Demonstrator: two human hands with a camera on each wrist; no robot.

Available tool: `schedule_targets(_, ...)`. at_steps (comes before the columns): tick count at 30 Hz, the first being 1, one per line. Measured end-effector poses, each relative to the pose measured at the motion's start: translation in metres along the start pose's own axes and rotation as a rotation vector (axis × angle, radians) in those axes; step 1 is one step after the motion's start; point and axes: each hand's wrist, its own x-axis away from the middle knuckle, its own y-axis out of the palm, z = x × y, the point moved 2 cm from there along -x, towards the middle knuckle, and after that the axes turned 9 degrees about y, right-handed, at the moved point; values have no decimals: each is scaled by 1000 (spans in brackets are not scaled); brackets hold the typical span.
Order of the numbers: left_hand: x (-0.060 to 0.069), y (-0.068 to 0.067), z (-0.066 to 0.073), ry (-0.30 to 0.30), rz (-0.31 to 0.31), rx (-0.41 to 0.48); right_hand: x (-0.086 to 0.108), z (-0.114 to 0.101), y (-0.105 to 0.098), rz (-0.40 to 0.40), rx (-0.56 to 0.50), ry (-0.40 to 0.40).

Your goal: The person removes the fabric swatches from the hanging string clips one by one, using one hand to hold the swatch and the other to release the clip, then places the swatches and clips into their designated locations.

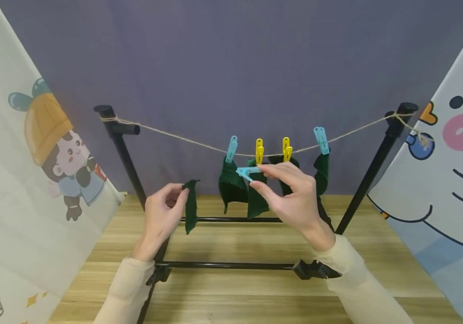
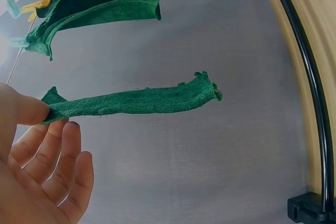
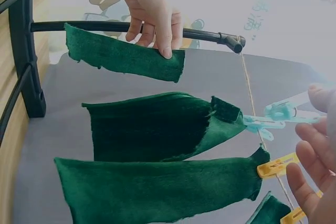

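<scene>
My left hand (image 1: 164,216) pinches the top edge of a narrow strip of dark green cloth (image 1: 191,208), which hangs down below the line. In the left wrist view that cloth (image 2: 131,100) dangles from thumb and fingers. My right hand (image 1: 294,191) squeezes a light blue clothespin (image 1: 248,171) between thumb and fingers, in front of the hung cloths. Several green cloths (image 1: 232,184) hang from the twine (image 1: 174,135). A blue clothespin (image 1: 231,149), two yellow clothespins (image 1: 259,151) and another blue clothespin (image 1: 321,140) grip them there.
A black pipe frame (image 1: 366,186) carries the twine between two uprights, with low crossbars (image 1: 227,265) near the wooden tabletop (image 1: 231,297). Behind stands a grey backdrop (image 1: 231,67). Printed white cloth panels (image 1: 4,157) flank both sides.
</scene>
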Motion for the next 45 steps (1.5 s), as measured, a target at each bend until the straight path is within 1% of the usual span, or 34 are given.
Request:
schedule_targets(5,5,0,-1,3,-5,-11,9,3,0,-7,-19,26)
schedule_targets(12,13,1,-5,22,-10,-9,22,8,-3,-9,-16,19)
schedule_targets(15,18,3,-7,23,-23,-5,28,10,-6,-6,-30,32)
schedule_targets(21,28,7,-11,3,-60,-9,44,18,-12,-9,-54,76)
schedule_targets(25,35,7,-15,-4,-72,-1,57,22,-18,-15,-67,142)
schedule_targets(28,41,6,-18,-13,-78,8,67,25,-23,-35,-77,222)
schedule_targets(32,49,5,-24,-37,-89,19,81,28,-29,-61,-65,323)
schedule_targets(36,56,3,-27,-59,-108,28,94,33,-32,-54,-55,381)
schedule_targets(39,64,2,-29,-73,-138,23,104,36,-34,-48,-51,412)
schedule_targets(43,75,3,-32,-88,-204,24,116,42,-38,-69,-25,450)
schedule_targets(45,80,3,-34,-103,-222,36,121,45,-41,-76,-17,476)
